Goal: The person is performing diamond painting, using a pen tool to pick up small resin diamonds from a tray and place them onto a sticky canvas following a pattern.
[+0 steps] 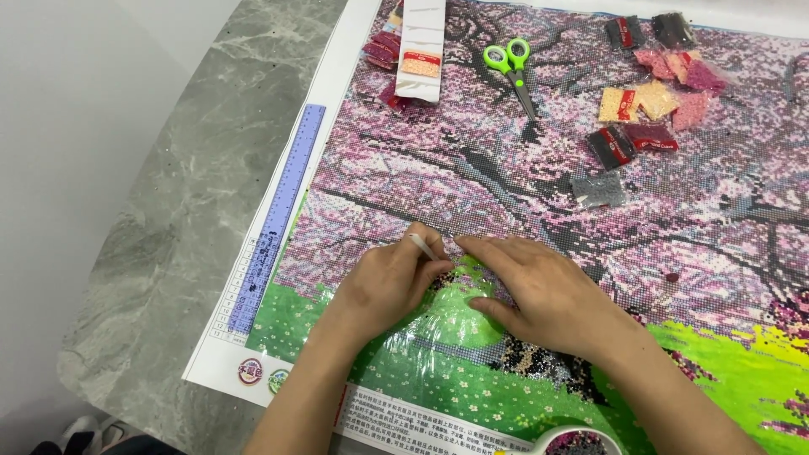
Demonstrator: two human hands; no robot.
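A large diamond-painting canvas (522, 168) with a pink blossom tree and green grass lies on a grey marble table (194, 185). My left hand (389, 278) pinches a thin white pen tool (421, 247) against the canvas near the edge of the clear protective film (438, 324). My right hand (539, 291) lies flat on the canvas right beside it, fingertips pointing left and pressing down next to the tool tip, thumb resting on the film.
Green-handled scissors (511, 67) lie at the top centre. Several small bags of coloured beads (649, 109) are scattered at the top right, more by a white strip (420, 50) at top left. A purple ruler (278, 215) runs along the canvas's left margin. A white bead tray (573, 438) sits at the bottom edge.
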